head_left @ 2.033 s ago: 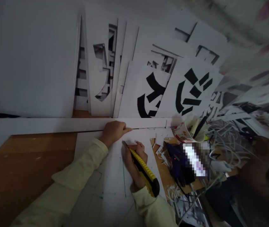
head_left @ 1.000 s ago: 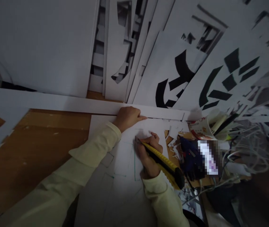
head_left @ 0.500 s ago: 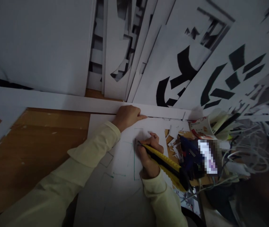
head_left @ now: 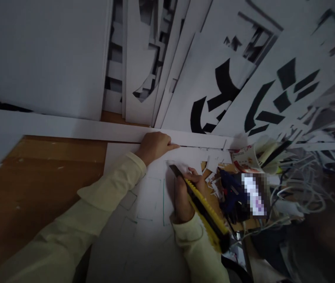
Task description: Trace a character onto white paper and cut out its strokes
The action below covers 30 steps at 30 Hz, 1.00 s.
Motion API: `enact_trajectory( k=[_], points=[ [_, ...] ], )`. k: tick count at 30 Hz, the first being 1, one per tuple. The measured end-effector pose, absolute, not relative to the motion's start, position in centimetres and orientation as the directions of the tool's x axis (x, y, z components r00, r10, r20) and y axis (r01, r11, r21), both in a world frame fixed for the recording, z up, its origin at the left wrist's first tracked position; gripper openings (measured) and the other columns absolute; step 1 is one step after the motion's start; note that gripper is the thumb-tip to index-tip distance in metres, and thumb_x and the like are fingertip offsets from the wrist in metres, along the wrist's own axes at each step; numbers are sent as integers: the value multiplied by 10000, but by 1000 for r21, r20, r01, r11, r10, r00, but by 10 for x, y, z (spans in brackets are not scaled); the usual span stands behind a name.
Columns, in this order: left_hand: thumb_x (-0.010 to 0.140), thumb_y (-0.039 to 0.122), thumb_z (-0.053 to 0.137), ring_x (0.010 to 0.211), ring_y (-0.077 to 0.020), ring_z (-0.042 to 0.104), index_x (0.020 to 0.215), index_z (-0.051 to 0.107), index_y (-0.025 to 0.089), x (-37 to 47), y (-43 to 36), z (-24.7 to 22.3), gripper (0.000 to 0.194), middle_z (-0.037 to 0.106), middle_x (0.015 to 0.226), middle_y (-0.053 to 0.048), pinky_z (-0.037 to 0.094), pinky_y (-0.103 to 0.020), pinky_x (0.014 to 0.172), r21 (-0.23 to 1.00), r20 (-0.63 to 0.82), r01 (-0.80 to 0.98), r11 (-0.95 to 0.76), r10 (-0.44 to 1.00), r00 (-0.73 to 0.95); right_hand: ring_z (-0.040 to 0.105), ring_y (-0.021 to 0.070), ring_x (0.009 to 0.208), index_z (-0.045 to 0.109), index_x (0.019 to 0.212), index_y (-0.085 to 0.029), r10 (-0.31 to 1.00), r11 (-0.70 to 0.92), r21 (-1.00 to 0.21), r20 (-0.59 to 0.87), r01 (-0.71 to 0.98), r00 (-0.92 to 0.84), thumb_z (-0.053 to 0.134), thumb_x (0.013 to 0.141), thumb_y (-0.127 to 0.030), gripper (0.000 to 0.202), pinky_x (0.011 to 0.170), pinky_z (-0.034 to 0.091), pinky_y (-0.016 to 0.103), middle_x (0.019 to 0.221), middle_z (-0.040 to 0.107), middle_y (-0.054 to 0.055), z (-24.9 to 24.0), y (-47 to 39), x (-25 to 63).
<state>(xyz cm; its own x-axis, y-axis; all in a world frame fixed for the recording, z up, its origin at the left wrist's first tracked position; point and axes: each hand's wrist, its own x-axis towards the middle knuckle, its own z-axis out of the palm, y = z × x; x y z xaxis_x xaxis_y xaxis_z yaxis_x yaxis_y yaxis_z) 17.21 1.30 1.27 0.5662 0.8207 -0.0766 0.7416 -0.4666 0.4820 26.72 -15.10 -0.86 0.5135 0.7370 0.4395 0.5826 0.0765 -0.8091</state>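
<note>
My right hand [head_left: 186,196] is closed round a yellow and black utility knife [head_left: 205,212]. The knife's bare blade points up and left over a white board [head_left: 152,243] with green and dark drawn lines; I cannot tell whether the tip touches it. My left hand [head_left: 154,146] rests at the board's far edge, against a long white strip [head_left: 67,126]. Its fingers are curled and partly hidden, with one digit pointing right, and what lies beneath them does not show.
White panels with black cut-out shapes [head_left: 269,117] lean at the back. A paper cup [head_left: 246,159] holding tools, a dark blue glue gun [head_left: 229,188], tangled cables [head_left: 299,192] and white scraps [head_left: 214,163] crowd the right. Brown tabletop [head_left: 52,173] shows at left.
The knife has swung steeper, and more of its blade shows, with the tip nearer the far edge. My left hand stays put on the board. The whole view has shifted slightly.
</note>
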Motion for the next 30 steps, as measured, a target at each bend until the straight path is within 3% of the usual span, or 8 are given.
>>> enact_trajectory(
  k=[3,8,14,25,30],
  points=[
    [928,642,520,746,-226,641,822,770,181,173,13,13,536,739,787,-79,308,-316,611,474,-79,748,-465,823,562,671,186,743,611,840,-234,751,80,-744,483,664,450,662,838,-294,79,1019,501,477,679,662,-43,-3,-145,264],
    [922,652,520,769,-226,649,847,772,193,173,13,11,530,747,810,-75,334,-312,627,480,-77,747,-460,826,558,583,120,524,597,820,-230,803,66,-745,435,664,408,656,851,-249,69,1044,484,483,590,613,-100,5,-141,260],
    [925,652,514,772,-231,651,845,768,193,172,13,13,530,750,818,-79,331,-316,623,476,-82,750,-460,825,558,527,108,446,598,842,-233,818,49,-741,415,670,398,640,861,-248,49,1034,483,474,539,571,-118,7,-142,259],
    [923,644,523,777,-237,655,835,775,191,172,13,10,526,750,806,-86,324,-317,624,491,-60,737,-464,826,560,550,115,457,598,839,-232,802,70,-733,445,677,399,642,862,-247,52,975,510,439,511,547,-127,5,-140,260],
    [923,638,531,774,-237,656,829,767,185,173,12,12,519,749,805,-83,298,-318,608,490,-70,743,-457,828,556,625,135,539,602,858,-227,819,42,-725,418,687,392,635,869,-263,50,955,518,436,605,656,-85,8,-140,259]
  ],
)
